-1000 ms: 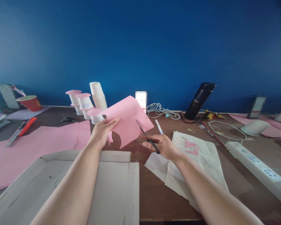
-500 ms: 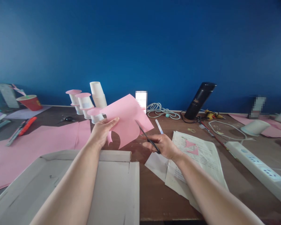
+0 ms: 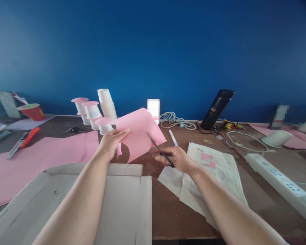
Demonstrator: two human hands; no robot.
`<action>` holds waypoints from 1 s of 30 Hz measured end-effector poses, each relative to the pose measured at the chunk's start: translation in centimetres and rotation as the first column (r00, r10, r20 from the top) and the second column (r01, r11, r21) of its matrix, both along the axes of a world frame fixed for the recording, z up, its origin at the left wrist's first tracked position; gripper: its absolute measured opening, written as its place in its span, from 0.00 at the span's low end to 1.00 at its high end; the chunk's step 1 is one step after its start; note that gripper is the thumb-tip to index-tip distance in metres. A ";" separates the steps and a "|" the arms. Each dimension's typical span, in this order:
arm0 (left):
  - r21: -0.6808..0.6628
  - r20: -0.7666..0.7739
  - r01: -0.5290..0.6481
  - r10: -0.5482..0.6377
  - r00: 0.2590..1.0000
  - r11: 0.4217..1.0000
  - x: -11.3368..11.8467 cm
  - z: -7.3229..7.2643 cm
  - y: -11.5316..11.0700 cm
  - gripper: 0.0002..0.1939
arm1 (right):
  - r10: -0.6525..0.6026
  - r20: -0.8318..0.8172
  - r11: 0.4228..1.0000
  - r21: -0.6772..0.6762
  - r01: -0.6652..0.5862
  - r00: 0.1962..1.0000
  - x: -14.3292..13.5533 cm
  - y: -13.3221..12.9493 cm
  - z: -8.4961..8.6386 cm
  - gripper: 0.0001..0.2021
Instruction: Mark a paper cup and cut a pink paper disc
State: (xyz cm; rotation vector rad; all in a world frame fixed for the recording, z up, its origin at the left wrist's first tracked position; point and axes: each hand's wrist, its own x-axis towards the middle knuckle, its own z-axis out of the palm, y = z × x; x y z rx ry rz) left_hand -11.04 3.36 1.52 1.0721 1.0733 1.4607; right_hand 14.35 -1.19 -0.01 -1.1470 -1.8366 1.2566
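Observation:
A sheet of pink paper point(image 3: 136, 132) is held up above the table, its left edge pinched by my left hand point(image 3: 112, 143) with the thumb on top. Curved cuts run along its lower left side. Black scissors point(image 3: 165, 158) are gripped in my right hand point(image 3: 180, 159), and their blades reach into the right part of the sheet along a cut. Behind my left hand stand several white paper cups with pink paper discs point(image 3: 91, 103) on and between them. Small pink scraps point(image 3: 208, 160) lie on a printed page point(image 3: 219, 177) right of my right hand.
An open grey cardboard box point(image 3: 127, 204) lies under my left forearm. Large pink sheets point(image 3: 53, 149) and a red utility knife point(image 3: 29, 137) are on the left. A black flask point(image 3: 217, 109), coiled cable point(image 3: 177, 119) and power strip point(image 3: 277, 180) stand or lie to the right.
The upper edge of the pink paper has dipped slightly, and the sheet bends more beside the cut. Both hands stay almost in place.

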 end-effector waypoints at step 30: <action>-0.021 -0.038 0.027 -0.028 0.999 0.999 -0.4 -0.2 0.1 0.21 | 0.012 -0.066 0.999 -0.049 -0.015 0.998 0.0 0.0 0.2 0.21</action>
